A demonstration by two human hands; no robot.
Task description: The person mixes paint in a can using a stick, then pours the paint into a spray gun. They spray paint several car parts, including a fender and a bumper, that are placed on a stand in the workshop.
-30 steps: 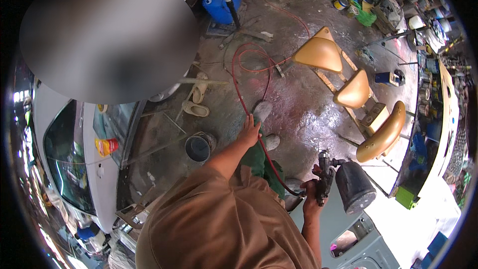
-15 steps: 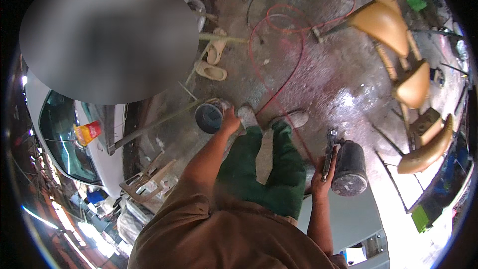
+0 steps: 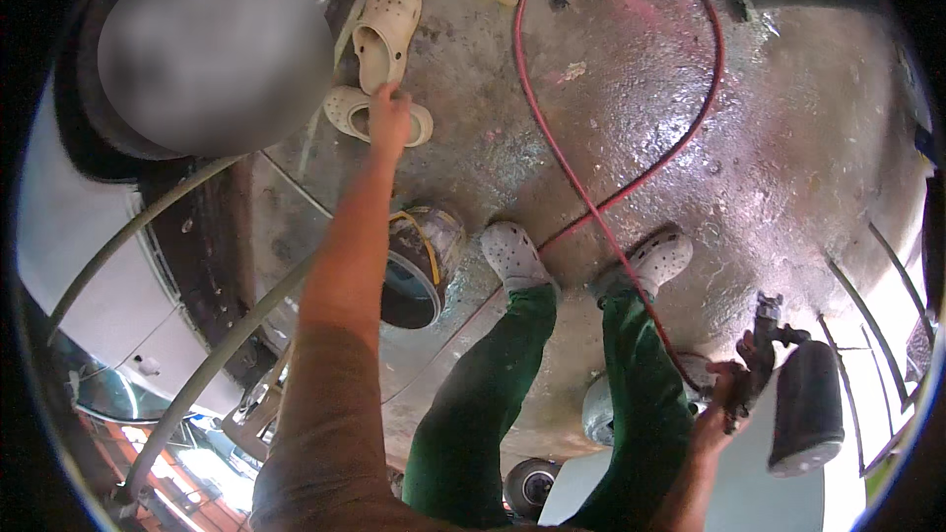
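My left hand (image 3: 390,120) reaches out over a pair of beige clogs on the floor. Its fingers are closed at the heel edge of the farther clog (image 3: 390,25), while the nearer clog (image 3: 348,108) lies partly hidden under the hand. Below that forearm a paint-stained bucket (image 3: 434,236) lies tipped, with its dark mouth toward me. At the lower right, my right hand (image 3: 719,409) grips a spray gun (image 3: 757,355) with a dark cup (image 3: 808,409) attached. A red hose (image 3: 641,300) runs up to that hand.
The red hose loops over the wet, stained concrete floor (image 3: 631,128). Metal bars (image 3: 212,360) cross at the left beside a white car body (image 3: 74,261). A pale panel (image 3: 769,493) lies behind the spray gun. Thin dark rods (image 3: 867,325) stand at the right.
My left hand has left the bucket's rim and moved forward to the clogs. My right hand still holds the spray gun. The view has shifted closer to the floor, and my feet are farther apart.
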